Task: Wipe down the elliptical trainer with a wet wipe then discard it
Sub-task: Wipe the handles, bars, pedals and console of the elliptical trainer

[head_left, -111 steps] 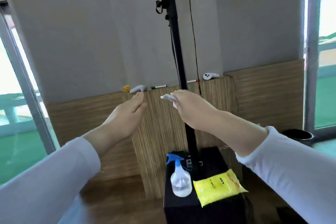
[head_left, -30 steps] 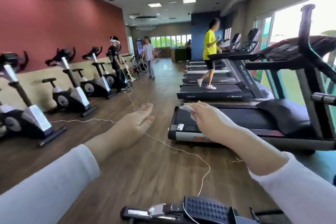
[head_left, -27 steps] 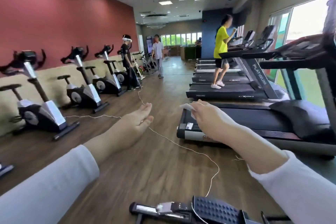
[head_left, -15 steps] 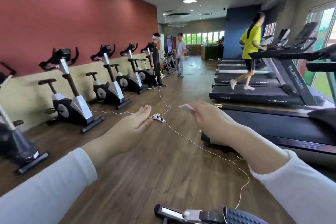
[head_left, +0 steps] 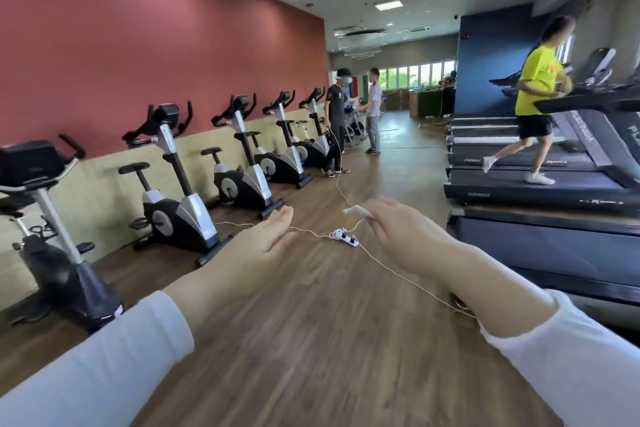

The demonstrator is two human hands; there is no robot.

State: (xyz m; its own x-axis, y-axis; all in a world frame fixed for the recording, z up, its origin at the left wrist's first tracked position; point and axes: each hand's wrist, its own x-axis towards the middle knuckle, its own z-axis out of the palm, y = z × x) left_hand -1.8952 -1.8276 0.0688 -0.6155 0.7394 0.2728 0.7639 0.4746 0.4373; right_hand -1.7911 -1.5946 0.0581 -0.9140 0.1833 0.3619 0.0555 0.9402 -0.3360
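While outstretched, wipe [head_left: 356, 211] in right hand [head_left: 405, 236]

Your right hand [head_left: 405, 236] hides most of the wipe [head_left: 356, 211]; only a white end pokes out in front. The runner in yellow [head_left: 533, 87] is blurry. The near treadmill [head_left: 554, 239] runs off the right edge, and the nearest bike [head_left: 52, 218] off the left.

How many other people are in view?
3: a person in black by the row of bikes, a person in a light shirt facing them, a person in yellow running on a treadmill. Others may be hidden.
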